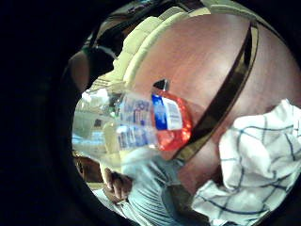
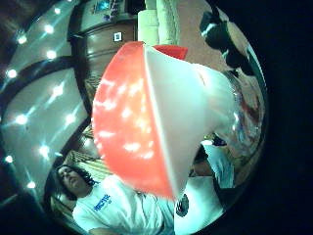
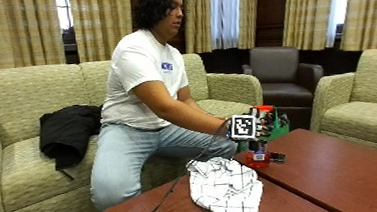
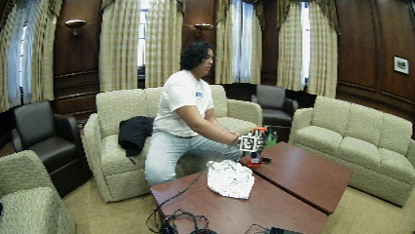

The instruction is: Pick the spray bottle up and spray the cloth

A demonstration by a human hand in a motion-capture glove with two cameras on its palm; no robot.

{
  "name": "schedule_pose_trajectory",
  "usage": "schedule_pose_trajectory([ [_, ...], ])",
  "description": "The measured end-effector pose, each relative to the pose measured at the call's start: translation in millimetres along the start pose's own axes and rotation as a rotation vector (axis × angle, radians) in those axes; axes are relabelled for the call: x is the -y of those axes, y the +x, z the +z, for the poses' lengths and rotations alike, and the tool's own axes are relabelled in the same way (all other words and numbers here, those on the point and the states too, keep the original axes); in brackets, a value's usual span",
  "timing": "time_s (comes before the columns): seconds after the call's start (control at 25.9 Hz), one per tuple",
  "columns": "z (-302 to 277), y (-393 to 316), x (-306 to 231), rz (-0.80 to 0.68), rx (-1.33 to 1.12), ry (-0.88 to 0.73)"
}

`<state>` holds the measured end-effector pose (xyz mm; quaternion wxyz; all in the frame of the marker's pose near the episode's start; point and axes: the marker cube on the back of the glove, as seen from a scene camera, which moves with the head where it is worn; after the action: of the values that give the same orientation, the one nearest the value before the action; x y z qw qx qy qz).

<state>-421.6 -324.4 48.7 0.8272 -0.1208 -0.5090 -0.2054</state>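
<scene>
In the outside view my gloved right hand (image 3: 260, 124) grips the neck of the spray bottle (image 3: 258, 157), just under its orange-red trigger head (image 3: 263, 109). The bottle is upright, with red liquid in its base at the table's near edge; I cannot tell whether it touches the wood. The little finger side palm view shows its clear labelled body (image 1: 141, 123) running away from the palm. The trigger head (image 2: 142, 117) fills the thumb side palm view. A crumpled white checked cloth (image 3: 224, 186) lies on the table just beside the bottle, also seen as the cloth (image 1: 258, 160).
Two brown wooden tables (image 3: 334, 176) stand side by side with a dark gap (image 1: 225, 94) between them. A small black object (image 3: 277, 157) lies by the bottle's base. Something green (image 3: 282, 128) shows behind my hand. Sofas surround the tables; cables (image 4: 181, 219) trail over the front edge.
</scene>
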Motion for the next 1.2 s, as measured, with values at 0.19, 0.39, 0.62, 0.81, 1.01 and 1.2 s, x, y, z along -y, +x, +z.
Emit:
schedule_pose_trajectory([
  [0.19,-26.8,20.6,-9.1,-0.012,-0.294,0.08],
  [0.39,-59.3,21.6,-33.0,-0.026,-0.507,0.049],
  [0.62,-113.4,18.7,-65.0,-0.034,-0.747,-0.014],
  [0.81,-144.4,12.8,-92.7,-0.018,-0.896,-0.023],
  [1.01,-166.0,5.7,-126.5,-0.005,-1.0,-0.055],
  [1.2,-186.2,0.2,-167.2,-0.003,-1.089,-0.083],
])
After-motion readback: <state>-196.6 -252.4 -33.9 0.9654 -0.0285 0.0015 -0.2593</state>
